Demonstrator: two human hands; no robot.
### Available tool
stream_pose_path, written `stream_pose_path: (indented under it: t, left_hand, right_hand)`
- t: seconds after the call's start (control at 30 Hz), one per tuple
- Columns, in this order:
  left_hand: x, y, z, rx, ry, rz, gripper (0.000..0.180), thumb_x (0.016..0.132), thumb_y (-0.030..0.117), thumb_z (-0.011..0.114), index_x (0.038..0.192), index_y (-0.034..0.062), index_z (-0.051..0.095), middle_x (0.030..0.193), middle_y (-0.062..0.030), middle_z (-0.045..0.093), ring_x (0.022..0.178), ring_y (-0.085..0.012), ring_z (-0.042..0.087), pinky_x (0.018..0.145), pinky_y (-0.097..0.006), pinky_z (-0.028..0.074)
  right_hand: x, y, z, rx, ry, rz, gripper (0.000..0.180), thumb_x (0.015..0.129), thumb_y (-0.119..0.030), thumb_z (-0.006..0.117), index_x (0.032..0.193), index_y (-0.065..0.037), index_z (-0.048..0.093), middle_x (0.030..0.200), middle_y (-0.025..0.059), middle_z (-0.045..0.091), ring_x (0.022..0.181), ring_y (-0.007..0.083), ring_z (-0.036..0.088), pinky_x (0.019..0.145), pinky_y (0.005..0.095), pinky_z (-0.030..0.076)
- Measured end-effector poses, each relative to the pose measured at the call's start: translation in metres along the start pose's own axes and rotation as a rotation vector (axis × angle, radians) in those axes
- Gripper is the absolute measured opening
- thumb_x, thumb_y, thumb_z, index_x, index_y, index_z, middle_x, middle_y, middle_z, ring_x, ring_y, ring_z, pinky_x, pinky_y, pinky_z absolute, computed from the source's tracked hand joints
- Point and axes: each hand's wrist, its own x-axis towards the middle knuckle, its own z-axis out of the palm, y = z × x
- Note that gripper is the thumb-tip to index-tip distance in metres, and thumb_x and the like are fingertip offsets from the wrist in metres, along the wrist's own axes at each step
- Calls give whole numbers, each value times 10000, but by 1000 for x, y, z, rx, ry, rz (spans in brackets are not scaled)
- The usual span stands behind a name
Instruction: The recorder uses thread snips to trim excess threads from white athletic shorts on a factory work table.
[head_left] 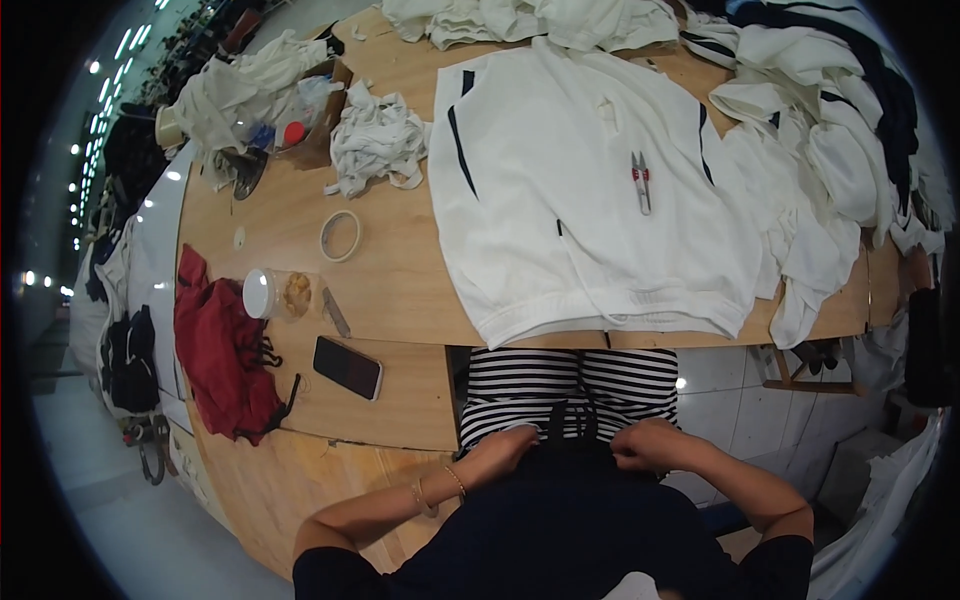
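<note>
Both my hands are down at my lap, over black-and-white striped trousers (525,375). My left hand (503,450) is closed beside the dark cloth at my waist, with its fingertips partly hidden. On the other side of that cloth, my right hand (645,445) is curled closed; what it grips, if anything, cannot be made out. Black straps (572,420) hang between the two hands. In front of me, a white garment (540,180) with navy side stripes and a drawstring waistband lies flat, its waistband toward me. Thread snips (641,183) with red parts rest on it.
On the left of the table are a phone (348,368), a cutter knife (336,313), a lidded clear jar (285,294), a tape roll (341,236) and red cloth (222,350). A cardboard box (325,115) and heaped white garments (815,150) stand farther back and right.
</note>
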Motion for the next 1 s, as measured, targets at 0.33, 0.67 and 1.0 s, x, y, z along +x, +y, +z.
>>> stream_pose_path:
  t: [0.33, 0.67, 1.0]
  left_hand:
    - [68, 33, -47, -271, -129, 125, 119, 911, 95, 583, 1002, 18, 591, 895, -57, 622, 776, -106, 580, 699, -254, 485]
    - [138, 65, -17, -523, 580, -48, 348, 865, 42, 592, 1206, -18, 557, 716, -36, 597, 601, -63, 532, 550, -207, 420]
    - [160, 68, -39, -1205, 549, -14, 264, 968, 234, 513, 1041, 15, 638, 690, 11, 566, 483, -24, 339, 444, -192, 230]
  right_hand:
    - [16, -17, -63, 149, 557, -50, 66, 821, -83, 587, 868, -38, 597, 825, 108, 585, 767, 278, 596, 685, 376, 477]
    - [41, 9, -52, 183, 1435, 235, 154, 769, 27, 613, 916, -15, 603, 865, 79, 536, 797, 223, 537, 707, 303, 433]
    - [44, 36, -48, 289, 1434, 88, 120, 776, 77, 588, 845, -19, 570, 810, 48, 507, 784, 153, 513, 721, 245, 406]
